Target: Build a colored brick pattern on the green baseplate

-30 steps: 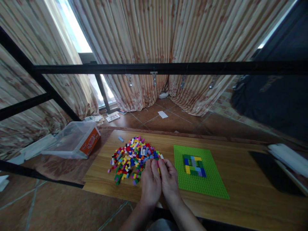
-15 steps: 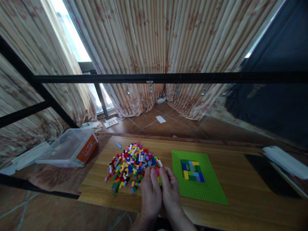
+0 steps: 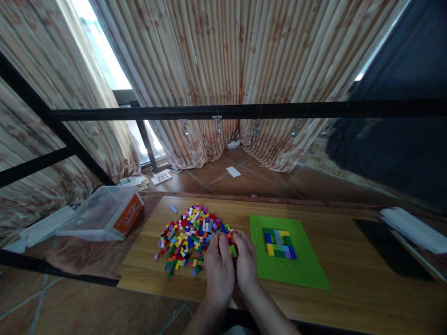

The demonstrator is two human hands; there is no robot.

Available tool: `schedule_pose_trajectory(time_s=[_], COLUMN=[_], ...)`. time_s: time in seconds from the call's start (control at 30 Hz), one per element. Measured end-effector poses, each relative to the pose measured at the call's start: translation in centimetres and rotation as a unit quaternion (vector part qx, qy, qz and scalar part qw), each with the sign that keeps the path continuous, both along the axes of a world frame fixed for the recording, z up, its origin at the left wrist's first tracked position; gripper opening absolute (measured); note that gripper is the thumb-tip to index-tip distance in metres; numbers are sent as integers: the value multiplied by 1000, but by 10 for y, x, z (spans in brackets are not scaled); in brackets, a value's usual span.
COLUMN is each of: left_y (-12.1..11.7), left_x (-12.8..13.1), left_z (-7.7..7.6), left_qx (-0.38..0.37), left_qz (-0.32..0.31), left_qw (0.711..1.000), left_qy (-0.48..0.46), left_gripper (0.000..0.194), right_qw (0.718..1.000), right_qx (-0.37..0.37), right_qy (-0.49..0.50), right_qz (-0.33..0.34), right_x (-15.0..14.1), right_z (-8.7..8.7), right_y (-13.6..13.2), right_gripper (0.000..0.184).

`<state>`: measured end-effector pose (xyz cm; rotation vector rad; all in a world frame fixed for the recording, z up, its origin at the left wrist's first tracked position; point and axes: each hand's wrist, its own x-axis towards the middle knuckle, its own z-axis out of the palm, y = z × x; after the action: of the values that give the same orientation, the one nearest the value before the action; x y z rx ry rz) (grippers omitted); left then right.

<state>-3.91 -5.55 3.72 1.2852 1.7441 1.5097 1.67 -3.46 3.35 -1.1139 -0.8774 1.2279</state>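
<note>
My left hand (image 3: 219, 267) and my right hand (image 3: 246, 260) are side by side at the near edge of the brick pile (image 3: 190, 239). Both are closed, fingers curled around a few small toy bricks (image 3: 232, 251) between them; orange and lime green ones show, the rest is hidden by the fingers. To the right of my hands lies a green baseplate (image 3: 296, 274). A flat square-shaped layer of blue, green, yellow and light blue bricks (image 3: 280, 244) is pressed onto it.
The wooden table (image 3: 349, 279) carries a black flat thing (image 3: 391, 251) and a white object (image 3: 414, 228) at right. A clear plastic box (image 3: 94, 214) with an orange label stands to the left. One light blue brick (image 3: 173, 209) lies apart. A black bar (image 3: 244, 110) crosses beyond.
My hands have parted slightly at the fingertips, and the colours showing between them went from pink and yellow to orange and lime green. The view has shifted a little; the baseplate bricks look unchanged.
</note>
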Motion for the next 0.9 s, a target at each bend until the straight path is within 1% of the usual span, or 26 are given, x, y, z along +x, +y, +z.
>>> schedule_pose_trajectory(time_s=[0.1, 0.2, 0.33, 0.43, 0.5, 0.6, 0.67, 0.73, 0.8, 0.87, 0.9], left_y=[-1, -1, -2, -3, -4, -2, 0, 2, 3, 4, 4], left_x=[-2, -4, -6, -6, -4, -2, -2, -3, -5, -7, -8], left_z=[2, 3, 3, 5, 7, 7, 5, 3, 1, 0, 0], left_qx=[3, -1, 1, 0, -5, -3, 0, 0, -6, -18, -23], left_qz=[-16, -25, -9, -2, 5, 21, 22, 19, 19, 21, 20], left_qw=[1000, 1000, 1000, 999, 999, 999, 1000, 1000, 997, 992, 987], left_qy=[-1, -10, 13, 40, 43, 35, 21, -15, -69, -126, -158], left_gripper=[29, 28, 32, 32, 31, 31, 30, 31, 34, 35, 36], right_qw=[1000, 999, 999, 998, 998, 998, 999, 999, 989, 971, 967], right_qx=[8, -3, -11, 5, 13, 25, 24, -18, -94, -157, -171], right_qy=[-22, -24, 3, -17, -30, -41, -32, 28, 117, 177, 187], right_qz=[10, 23, 45, 58, 54, 31, 18, 6, -1, 14, 31], right_x=[-3, -7, -9, -6, -3, -1, -2, -5, -7, -8, -7], right_z=[6, 9, 6, 4, 3, 1, 0, 0, 2, 2, 2], right_y=[2, 5, 5, 4, 3, 3, 3, 2, 2, 3, 4], right_gripper=[28, 32, 30, 28, 27, 25, 24, 26, 29, 29, 28])
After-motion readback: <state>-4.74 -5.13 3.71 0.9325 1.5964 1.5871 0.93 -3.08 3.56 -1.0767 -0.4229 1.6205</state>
